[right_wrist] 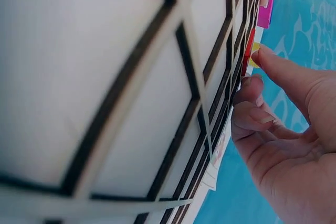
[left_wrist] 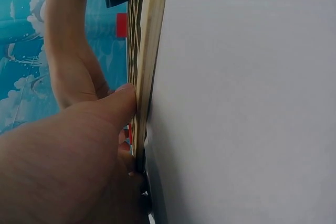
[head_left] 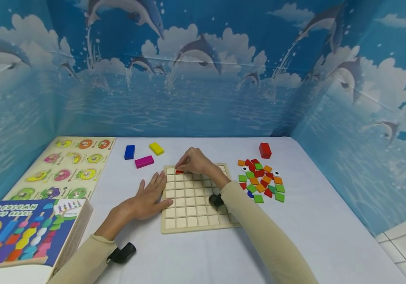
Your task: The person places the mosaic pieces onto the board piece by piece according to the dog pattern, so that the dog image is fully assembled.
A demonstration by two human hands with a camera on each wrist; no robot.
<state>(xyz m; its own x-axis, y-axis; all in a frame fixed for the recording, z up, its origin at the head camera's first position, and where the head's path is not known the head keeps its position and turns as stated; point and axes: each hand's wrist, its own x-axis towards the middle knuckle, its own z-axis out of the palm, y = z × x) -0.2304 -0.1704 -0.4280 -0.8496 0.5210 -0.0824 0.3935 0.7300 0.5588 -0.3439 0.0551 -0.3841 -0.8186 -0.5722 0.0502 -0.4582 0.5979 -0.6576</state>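
Note:
A wooden grid board point(head_left: 180, 212) with square compartments lies on the white table. My right hand point(head_left: 196, 161) reaches over its far left part and pinches a flat red piece point(head_left: 179, 172) at the top row. In the right wrist view the thumb and forefinger of the right hand point(right_wrist: 286, 106) meet at the red piece point(right_wrist: 249, 48), which stands edge-on there. My left hand point(head_left: 149, 200) lies with fingers stretched along the board's left side. Its thumb rests on the board's edge, also in the left wrist view, where the board point(left_wrist: 149, 35) shows side-on.
Right of the board lies a pile of red, green and orange tiles point(head_left: 259, 179), with a red block point(head_left: 265, 150) behind. Blue point(head_left: 129, 152), magenta point(head_left: 144, 161) and yellow point(head_left: 156, 148) blocks sit at back left. A fruit puzzle board point(head_left: 59, 165) and a bead-set box point(head_left: 29, 232) occupy the left.

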